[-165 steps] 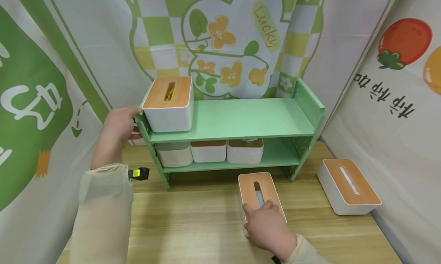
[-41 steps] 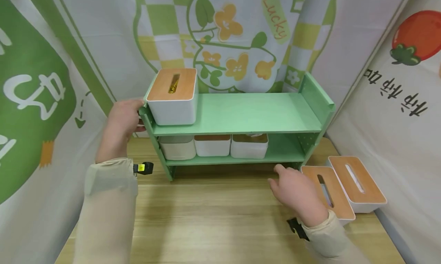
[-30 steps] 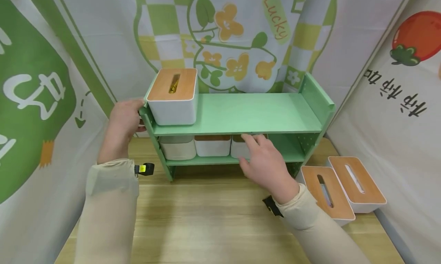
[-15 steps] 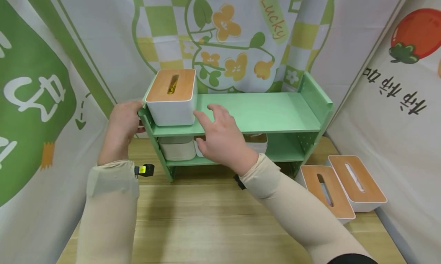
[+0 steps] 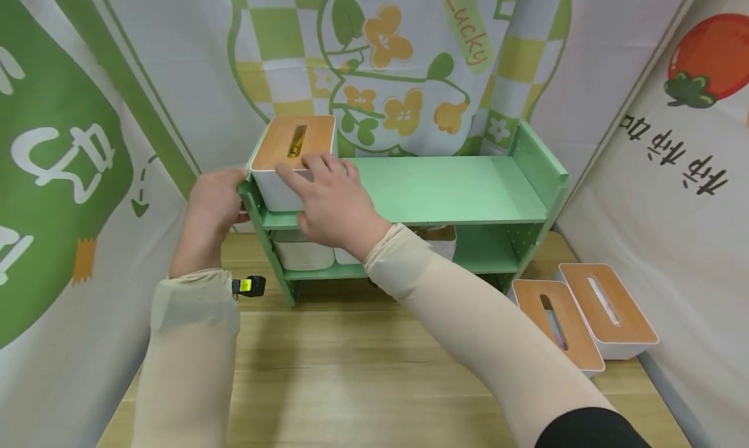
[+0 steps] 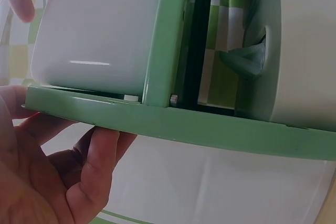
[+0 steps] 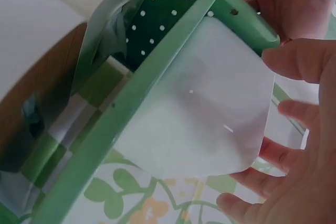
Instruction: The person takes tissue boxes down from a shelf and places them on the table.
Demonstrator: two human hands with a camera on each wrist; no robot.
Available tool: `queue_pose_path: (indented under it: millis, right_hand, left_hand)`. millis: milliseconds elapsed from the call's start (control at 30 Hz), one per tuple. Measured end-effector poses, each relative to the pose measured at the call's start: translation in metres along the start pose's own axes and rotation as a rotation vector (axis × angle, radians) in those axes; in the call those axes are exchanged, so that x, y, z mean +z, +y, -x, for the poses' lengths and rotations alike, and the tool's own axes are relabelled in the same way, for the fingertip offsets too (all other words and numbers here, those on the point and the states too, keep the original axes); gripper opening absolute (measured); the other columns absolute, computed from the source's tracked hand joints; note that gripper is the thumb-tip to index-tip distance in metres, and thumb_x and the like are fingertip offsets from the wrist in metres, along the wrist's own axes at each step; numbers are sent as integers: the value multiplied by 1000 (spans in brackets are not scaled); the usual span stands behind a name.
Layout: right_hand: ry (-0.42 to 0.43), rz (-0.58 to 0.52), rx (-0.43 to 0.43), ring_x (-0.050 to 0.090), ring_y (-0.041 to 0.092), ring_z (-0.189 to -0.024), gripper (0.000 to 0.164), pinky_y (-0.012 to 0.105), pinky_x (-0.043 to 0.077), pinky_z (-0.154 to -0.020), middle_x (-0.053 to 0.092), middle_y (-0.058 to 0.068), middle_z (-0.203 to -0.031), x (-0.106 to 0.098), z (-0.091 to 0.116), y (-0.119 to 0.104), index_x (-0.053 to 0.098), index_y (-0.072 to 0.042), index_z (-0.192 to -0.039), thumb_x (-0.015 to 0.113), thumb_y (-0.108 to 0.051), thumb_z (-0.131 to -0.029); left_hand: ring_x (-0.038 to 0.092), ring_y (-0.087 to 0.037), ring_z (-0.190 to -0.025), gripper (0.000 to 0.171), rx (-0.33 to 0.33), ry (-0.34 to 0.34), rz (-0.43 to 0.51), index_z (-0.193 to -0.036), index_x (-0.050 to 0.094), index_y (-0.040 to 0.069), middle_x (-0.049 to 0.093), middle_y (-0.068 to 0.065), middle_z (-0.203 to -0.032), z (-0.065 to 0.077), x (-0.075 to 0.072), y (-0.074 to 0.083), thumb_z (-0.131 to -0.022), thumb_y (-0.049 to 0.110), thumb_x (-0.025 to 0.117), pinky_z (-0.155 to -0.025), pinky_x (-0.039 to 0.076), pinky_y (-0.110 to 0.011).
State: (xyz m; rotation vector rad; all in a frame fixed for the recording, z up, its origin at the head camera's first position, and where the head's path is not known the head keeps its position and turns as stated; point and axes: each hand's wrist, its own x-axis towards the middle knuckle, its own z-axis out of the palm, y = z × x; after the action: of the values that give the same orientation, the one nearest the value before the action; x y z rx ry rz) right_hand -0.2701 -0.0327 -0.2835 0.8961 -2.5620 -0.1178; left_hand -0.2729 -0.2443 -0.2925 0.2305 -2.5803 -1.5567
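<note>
A white tissue box (image 5: 272,191) with a wood-look lid stands at the left end of the green shelf's (image 5: 450,188) upper board; something yellow shows in its slot. My right hand (image 5: 339,204) reaches over its near right corner, fingers spread on the lid's edge. In the right wrist view, the thumb (image 7: 296,61) lies along the box's rim and the other fingers are apart, fairly straight. My left hand (image 5: 210,204) grips the shelf's left side panel (image 6: 173,127), thumb and fingers on opposite sides of it.
Under the upper board, a beige box (image 5: 301,253) and two white boxes stand in a row, partly hidden by my right hand. At the table's right, two more tissue boxes (image 5: 526,311) (image 5: 632,311) sit side by side. Printed curtains (image 5: 614,77) enclose the wooden table (image 5: 328,370).
One tissue box has gone from the front middle to the right, beside the other. My right hand has since travelled left to the upper tissue box. My left hand keeps its grip on the shelf.
</note>
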Motion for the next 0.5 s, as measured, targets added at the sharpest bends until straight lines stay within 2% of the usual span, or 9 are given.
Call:
queue_pose_path:
  millis: [167, 367, 500]
  right_hand:
    - [-33, 67, 25, 42, 28, -123, 63, 49, 35, -103, 39, 4, -139, -1, 3, 0, 31, -38, -152, 54, -42, -93]
    - [18, 46, 34, 45, 29, -112, 42, 46, 34, -102, 43, 8, -123, -6, 2, -7, 48, -30, -133, 52, -34, -92]
    - [38, 65, 20, 45, 25, -103, 42, 40, 40, -92, 42, 7, -117, -5, 0, -7, 47, -29, -132, 46, -25, -90]
  left_hand:
    - [63, -26, -98, 55, -18, 1, 11, -134, 60, 3, 58, -15, -128, 1, 3, 1, -107, 43, 34, -78, 58, -36]
    - [63, -27, -100, 56, -34, -5, 25, -132, 60, 3, 58, -16, -127, -1, 2, 0, -107, 45, 33, -81, 57, -39]
    - [62, -27, -99, 56, -30, -5, 21, -124, 61, 3, 58, -15, -121, -2, 1, 0, -107, 47, 31, -81, 57, -38]
